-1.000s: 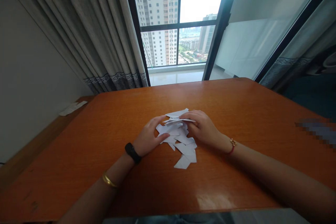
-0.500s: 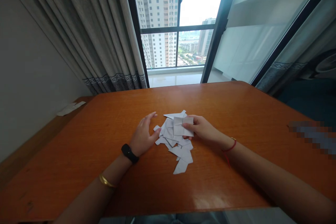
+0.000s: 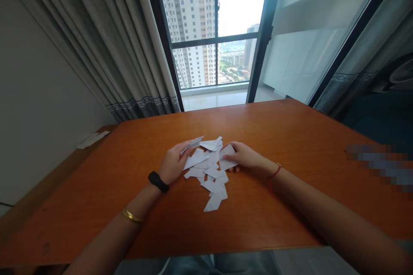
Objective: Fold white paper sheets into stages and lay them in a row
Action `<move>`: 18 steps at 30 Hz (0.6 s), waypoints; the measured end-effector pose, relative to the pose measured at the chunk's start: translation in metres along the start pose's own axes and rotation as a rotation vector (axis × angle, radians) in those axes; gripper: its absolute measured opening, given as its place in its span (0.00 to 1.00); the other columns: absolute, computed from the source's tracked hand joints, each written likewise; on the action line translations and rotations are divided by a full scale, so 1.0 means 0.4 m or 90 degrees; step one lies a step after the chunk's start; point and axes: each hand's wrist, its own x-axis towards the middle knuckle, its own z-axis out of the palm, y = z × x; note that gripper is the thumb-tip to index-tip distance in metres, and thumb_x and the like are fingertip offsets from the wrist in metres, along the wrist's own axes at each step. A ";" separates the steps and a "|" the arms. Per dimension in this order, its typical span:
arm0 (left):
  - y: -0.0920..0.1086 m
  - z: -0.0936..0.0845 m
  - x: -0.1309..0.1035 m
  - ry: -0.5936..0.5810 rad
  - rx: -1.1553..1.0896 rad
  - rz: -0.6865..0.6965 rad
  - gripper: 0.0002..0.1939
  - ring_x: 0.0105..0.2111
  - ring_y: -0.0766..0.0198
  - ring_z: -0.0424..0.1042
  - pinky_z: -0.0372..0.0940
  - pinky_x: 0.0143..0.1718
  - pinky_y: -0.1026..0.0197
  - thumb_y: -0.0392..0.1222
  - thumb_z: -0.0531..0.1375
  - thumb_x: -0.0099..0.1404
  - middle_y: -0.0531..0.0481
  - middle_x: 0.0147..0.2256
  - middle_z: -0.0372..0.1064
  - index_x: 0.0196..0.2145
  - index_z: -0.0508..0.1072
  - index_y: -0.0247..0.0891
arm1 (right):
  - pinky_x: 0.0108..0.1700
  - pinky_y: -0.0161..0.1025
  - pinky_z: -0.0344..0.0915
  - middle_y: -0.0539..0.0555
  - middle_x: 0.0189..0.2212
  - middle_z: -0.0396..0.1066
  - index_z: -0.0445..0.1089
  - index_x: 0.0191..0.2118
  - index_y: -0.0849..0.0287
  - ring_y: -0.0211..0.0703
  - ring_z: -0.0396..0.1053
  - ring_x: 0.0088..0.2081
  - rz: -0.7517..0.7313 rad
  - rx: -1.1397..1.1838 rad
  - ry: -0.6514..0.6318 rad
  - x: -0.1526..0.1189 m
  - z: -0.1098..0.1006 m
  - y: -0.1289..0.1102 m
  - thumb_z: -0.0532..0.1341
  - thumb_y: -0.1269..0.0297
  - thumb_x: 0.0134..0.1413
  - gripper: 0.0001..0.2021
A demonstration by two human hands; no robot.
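Note:
Several white paper pieces [image 3: 214, 187] lie in a loose, overlapping heap on the orange-brown wooden table [image 3: 274, 129]. At the heap's left edge, my left hand [image 3: 176, 160] is closed on a folded piece of paper [image 3: 195, 142], which is tilted up between thumb and fingers. On the right side my right hand [image 3: 243, 155] pinches a squarish folded paper [image 3: 227, 158], thumb on top and fingers beneath, just over the heap's edge. A black watch is on my left wrist.
More paper [image 3: 93, 138] lies on a wooden ledge by the left wall. A blurred patch [image 3: 380, 165] covers something at the table's right edge. Grey curtains [image 3: 129, 51] and a window stand beyond the far edge.
My left hand, open before, has closed on a folded paper piece. The paper in my right hand is now turned at an angle. The view has shifted slightly.

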 end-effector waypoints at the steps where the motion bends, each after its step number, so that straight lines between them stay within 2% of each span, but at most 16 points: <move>1: 0.006 0.000 0.005 -0.006 -0.012 0.014 0.21 0.56 0.58 0.63 0.57 0.58 0.54 0.43 0.46 0.69 0.47 0.56 0.64 0.58 0.62 0.41 | 0.20 0.33 0.63 0.53 0.24 0.74 0.60 0.44 0.60 0.40 0.70 0.21 -0.003 -0.022 -0.011 -0.003 0.005 -0.003 0.60 0.59 0.54 0.15; 3: 0.019 0.005 0.011 -0.087 -0.016 0.041 0.30 0.63 0.57 0.51 0.49 0.63 0.52 0.42 0.51 0.65 0.46 0.63 0.51 0.64 0.51 0.40 | 0.27 0.35 0.66 0.58 0.31 0.75 0.61 0.46 0.62 0.44 0.73 0.28 -0.022 -0.117 0.049 -0.010 0.000 -0.008 0.63 0.60 0.51 0.19; 5: 0.029 0.015 0.009 -0.195 0.002 0.025 0.42 0.66 0.54 0.36 0.42 0.64 0.48 0.45 0.56 0.61 0.44 0.67 0.34 0.66 0.40 0.39 | 0.32 0.36 0.66 0.62 0.38 0.74 0.64 0.45 0.63 0.47 0.74 0.34 -0.038 -0.199 0.131 -0.015 -0.012 -0.009 0.66 0.65 0.46 0.20; 7: 0.035 0.029 0.001 -0.259 0.033 -0.041 0.52 0.66 0.49 0.28 0.39 0.64 0.43 0.53 0.60 0.57 0.41 0.67 0.23 0.67 0.32 0.38 | 0.30 0.36 0.65 0.63 0.38 0.73 0.65 0.45 0.64 0.46 0.74 0.32 -0.037 -0.208 0.138 -0.019 -0.014 -0.009 0.65 0.69 0.46 0.18; 9: 0.041 0.045 -0.011 -0.301 0.057 -0.093 0.60 0.66 0.45 0.26 0.37 0.62 0.38 0.62 0.62 0.52 0.37 0.66 0.18 0.66 0.28 0.38 | 0.25 0.34 0.64 0.58 0.32 0.74 0.64 0.46 0.63 0.41 0.72 0.25 -0.039 -0.178 0.088 -0.020 0.002 -0.013 0.63 0.70 0.49 0.16; 11: 0.050 0.063 -0.026 -0.318 0.078 -0.101 0.67 0.65 0.42 0.24 0.35 0.60 0.33 0.68 0.63 0.46 0.36 0.66 0.15 0.65 0.23 0.40 | 0.24 0.32 0.63 0.52 0.27 0.74 0.63 0.47 0.62 0.37 0.70 0.22 -0.070 -0.116 0.022 -0.020 0.026 -0.021 0.60 0.70 0.52 0.16; 13: 0.062 0.079 -0.040 -0.299 0.102 -0.084 0.70 0.65 0.39 0.23 0.34 0.58 0.28 0.71 0.63 0.41 0.37 0.65 0.11 0.65 0.21 0.44 | 0.26 0.31 0.63 0.50 0.26 0.73 0.64 0.47 0.62 0.36 0.70 0.24 -0.125 -0.076 0.013 -0.020 0.042 -0.029 0.60 0.70 0.52 0.14; 16: 0.076 0.096 -0.054 -0.275 0.135 -0.063 0.72 0.63 0.33 0.19 0.33 0.53 0.22 0.73 0.63 0.36 0.39 0.65 0.08 0.64 0.22 0.50 | 0.31 0.34 0.63 0.51 0.27 0.72 0.68 0.42 0.62 0.38 0.68 0.27 -0.200 -0.144 0.136 -0.017 0.035 -0.031 0.61 0.68 0.50 0.12; 18: 0.081 0.100 -0.058 -0.282 0.145 -0.057 0.73 0.63 0.32 0.18 0.32 0.51 0.20 0.73 0.64 0.34 0.39 0.65 0.09 0.64 0.21 0.51 | 0.36 0.36 0.64 0.54 0.32 0.72 0.69 0.41 0.61 0.41 0.69 0.32 -0.232 -0.216 0.202 -0.013 0.020 -0.027 0.60 0.68 0.50 0.10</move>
